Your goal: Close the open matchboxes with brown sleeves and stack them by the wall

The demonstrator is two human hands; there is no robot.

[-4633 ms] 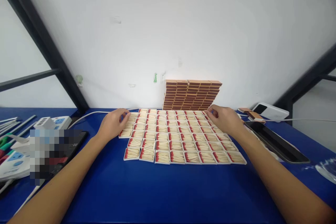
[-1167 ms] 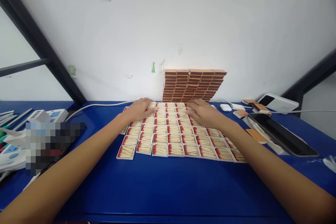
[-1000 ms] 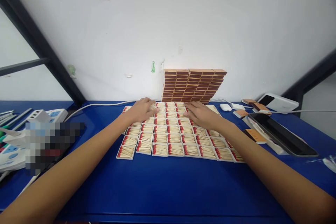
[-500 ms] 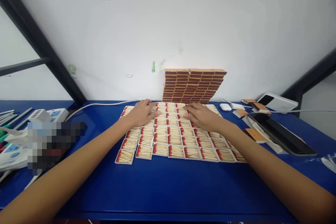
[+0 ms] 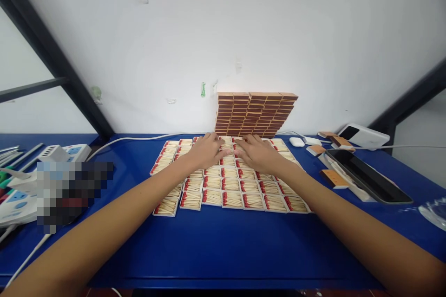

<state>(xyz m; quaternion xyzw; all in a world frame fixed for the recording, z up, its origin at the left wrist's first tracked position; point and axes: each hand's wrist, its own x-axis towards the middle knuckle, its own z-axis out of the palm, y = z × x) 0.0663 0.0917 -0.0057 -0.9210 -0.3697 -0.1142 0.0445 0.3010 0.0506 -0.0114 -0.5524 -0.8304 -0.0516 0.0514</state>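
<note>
Rows of open matchbox trays (image 5: 232, 199), filled with red-headed matches, lie side by side on the blue table. My left hand (image 5: 208, 149) rests over the back rows, fingers forward and thumb stretched to the right. Close to it on the right, my right hand (image 5: 259, 152) lies over the same rows with its thumb pointing left. The two thumb tips nearly meet. Both hands are open and appear to touch the trays from above, and they cover some of them. Behind them a stack of brown matchbox sleeves (image 5: 254, 113) stands against the wall.
On the right lie a phone (image 5: 371, 176), a white power bank (image 5: 364, 134), a white earphone case (image 5: 296, 142) and several loose matchbox sleeves (image 5: 334, 178). Power strips (image 5: 21, 206) and tools crowd the left. A white cable (image 5: 139, 138) runs along the back.
My left hand has moved right across the trays, and my right hand has shifted slightly left. The thumbs are now much closer together. The view has shifted a little.
</note>
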